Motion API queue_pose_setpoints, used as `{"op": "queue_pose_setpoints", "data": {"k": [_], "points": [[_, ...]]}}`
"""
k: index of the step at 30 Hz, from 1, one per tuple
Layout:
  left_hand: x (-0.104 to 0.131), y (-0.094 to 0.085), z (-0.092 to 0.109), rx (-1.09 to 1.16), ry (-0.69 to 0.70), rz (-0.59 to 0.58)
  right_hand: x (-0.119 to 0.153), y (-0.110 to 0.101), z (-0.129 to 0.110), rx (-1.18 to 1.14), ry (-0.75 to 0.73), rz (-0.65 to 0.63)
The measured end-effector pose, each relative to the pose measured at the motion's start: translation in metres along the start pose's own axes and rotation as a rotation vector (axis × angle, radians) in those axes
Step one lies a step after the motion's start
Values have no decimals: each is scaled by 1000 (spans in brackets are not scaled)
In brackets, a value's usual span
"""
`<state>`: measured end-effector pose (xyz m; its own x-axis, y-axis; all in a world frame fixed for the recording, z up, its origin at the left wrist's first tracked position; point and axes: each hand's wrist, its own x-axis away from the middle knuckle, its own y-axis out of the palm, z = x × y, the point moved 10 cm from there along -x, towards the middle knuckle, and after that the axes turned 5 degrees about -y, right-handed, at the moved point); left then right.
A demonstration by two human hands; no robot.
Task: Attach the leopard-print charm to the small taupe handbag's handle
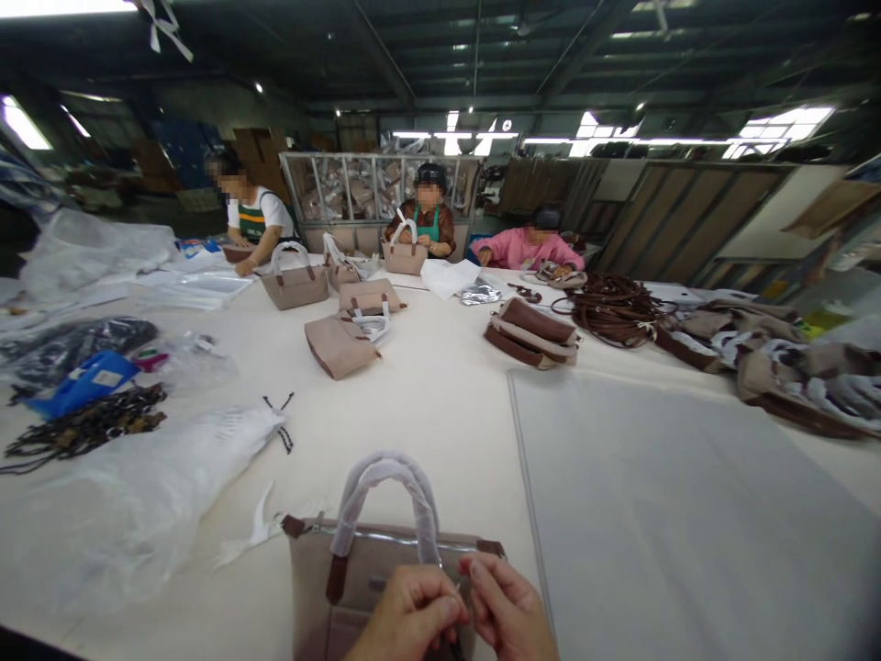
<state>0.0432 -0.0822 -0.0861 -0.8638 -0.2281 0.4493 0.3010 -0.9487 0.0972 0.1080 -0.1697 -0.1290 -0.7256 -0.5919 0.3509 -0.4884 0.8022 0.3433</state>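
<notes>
- Overhead, dark roof beams and strip lights span a large workshop, with wooden panels and a wire cage of packed goods at the far side.
- Spreading from near to far, a long pale table fills most of the view; a grey sheet covers its near right part.
- At the far edge sit 3 co-workers: one in a white top at far left, one in a green apron in the middle, one in pink to the right, each busy with bags.
- Finished beige handbags lie mid-table, a stack of brown-trimmed ones to their right, then a coil of brown straps.
- Clear plastic bags and dark small hardware lie at near left.
- Closest in, a beige handbag stands upright at the near edge, its handles wrapped in white film.
- My reading: the step in hand is fine work at the bag's top front, near the zip.
- The left hand and right hand meet fingertip to fingertip, pinching something small and thin that I cannot identify.
- Any next move calls for a steady pinch and a bag that stays upright.
</notes>
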Motion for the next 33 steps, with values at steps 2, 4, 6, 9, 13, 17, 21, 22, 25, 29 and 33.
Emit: {"op": "queue_pose_setpoints", "data": {"k": [2,4,6,9,13,17,21,22,25,29,33], "points": [[0,0,-1,-16,-10,3,-1,4,-4,-3,-21,-4],[1,-2,6,-37,43,14,1,6,-8,-22,-43,-10],[6,-5,22,-85,161,39,4,8,-12,-5,-70,-29],[16,-6,41,-228,295,72,12,10,-20,163,-132,-88],[22,-1,42,-381,297,63,19,15,-27,403,-207,-177],[23,5,42,-412,309,26,24,25,-35,510,-293,-246],[24,8,42,-400,287,-5,27,31,-40,571,-340,-302],[24,8,42,-397,284,-11,27,32,-41,579,-349,-313],[26,8,42,-391,275,-20,29,34,-44,625,-396,-345],[27,7,41,-406,230,-42,30,36,-42,686,-418,-383],[29,11,43,-437,204,-89,31,38,-39,758,-427,-423]]}}
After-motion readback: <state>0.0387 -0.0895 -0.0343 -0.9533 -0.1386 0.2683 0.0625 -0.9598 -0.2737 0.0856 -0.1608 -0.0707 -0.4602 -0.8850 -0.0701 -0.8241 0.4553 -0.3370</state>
